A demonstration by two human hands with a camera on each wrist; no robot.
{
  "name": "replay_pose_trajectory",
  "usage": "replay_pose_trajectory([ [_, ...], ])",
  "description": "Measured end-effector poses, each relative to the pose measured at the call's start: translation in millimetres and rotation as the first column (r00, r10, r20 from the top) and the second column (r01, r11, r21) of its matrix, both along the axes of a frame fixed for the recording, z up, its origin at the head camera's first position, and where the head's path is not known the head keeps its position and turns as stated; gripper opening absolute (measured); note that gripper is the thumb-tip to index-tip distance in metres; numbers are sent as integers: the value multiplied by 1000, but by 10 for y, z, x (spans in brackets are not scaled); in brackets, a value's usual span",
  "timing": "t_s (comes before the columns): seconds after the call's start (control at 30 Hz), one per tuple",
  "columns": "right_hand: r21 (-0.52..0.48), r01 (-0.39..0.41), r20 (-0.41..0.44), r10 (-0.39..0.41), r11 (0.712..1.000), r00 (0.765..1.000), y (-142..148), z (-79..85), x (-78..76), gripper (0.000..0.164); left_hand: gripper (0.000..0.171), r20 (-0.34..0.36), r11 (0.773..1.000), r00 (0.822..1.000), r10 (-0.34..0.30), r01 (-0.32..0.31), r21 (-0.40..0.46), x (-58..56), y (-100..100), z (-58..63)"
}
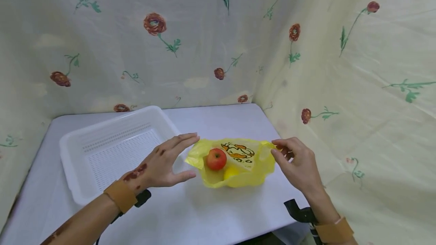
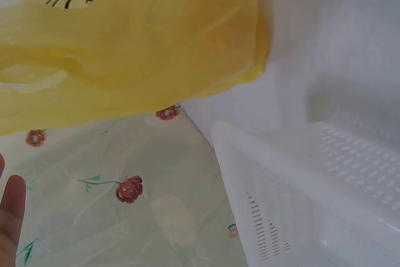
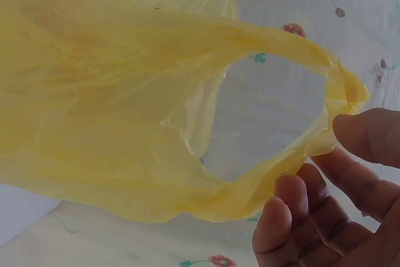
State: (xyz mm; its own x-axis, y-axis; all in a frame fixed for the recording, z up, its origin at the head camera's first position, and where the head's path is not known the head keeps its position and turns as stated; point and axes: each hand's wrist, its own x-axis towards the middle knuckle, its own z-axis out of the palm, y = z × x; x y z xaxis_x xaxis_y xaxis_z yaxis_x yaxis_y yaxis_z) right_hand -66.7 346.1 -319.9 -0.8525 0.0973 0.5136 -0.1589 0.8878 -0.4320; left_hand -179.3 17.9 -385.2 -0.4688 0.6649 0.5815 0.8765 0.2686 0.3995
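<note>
A yellow plastic bag (image 1: 262, 162) with a printed cartoon hangs over the table, its mouth spread toward me. Inside it lie a red apple (image 1: 216, 159) and a bright yellow rounded thing (image 1: 231, 172), partly covered by the bag's near edge. My right hand (image 1: 299, 162) pinches one handle loop between thumb and fingers; the right wrist view shows the bag's handle (image 3: 337, 92) stretched there. At the bag's other end, my left hand (image 1: 167, 162) is spread, fingers straight and thumb apart, fingertips right at the bag's edge. Only its fingertips (image 2: 12, 198) enter the left wrist view.
A white plastic basket (image 1: 73, 162) with a perforated bottom stands on the left of the white table (image 1: 211, 214), behind my left forearm. Flower-patterned curtains (image 1: 201, 48) enclose the table at the back and sides. Each wrist wears a brown strap (image 1: 121, 196) with a black mount.
</note>
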Motion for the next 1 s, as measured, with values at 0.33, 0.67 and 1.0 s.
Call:
replay_pose_trajectory([
  [0.33, 127, -6, -72, 16, 992, 997, -97, -49, 59, 49, 79, -72, 1000, 997, 27, -28, -10, -40, 37, -34],
  [0.67, 224, -86, -59, 101, 971, 993, -144, -39, 205, 58, 75, -69, 1000, 998, 8, -9, -14, -63, 83, -30],
  [1.0, 235, -178, 39, 173, 956, 984, -98, -7, 423, 55, 65, -61, 1000, 998, -5, 5, 13, -74, 140, -25],
])
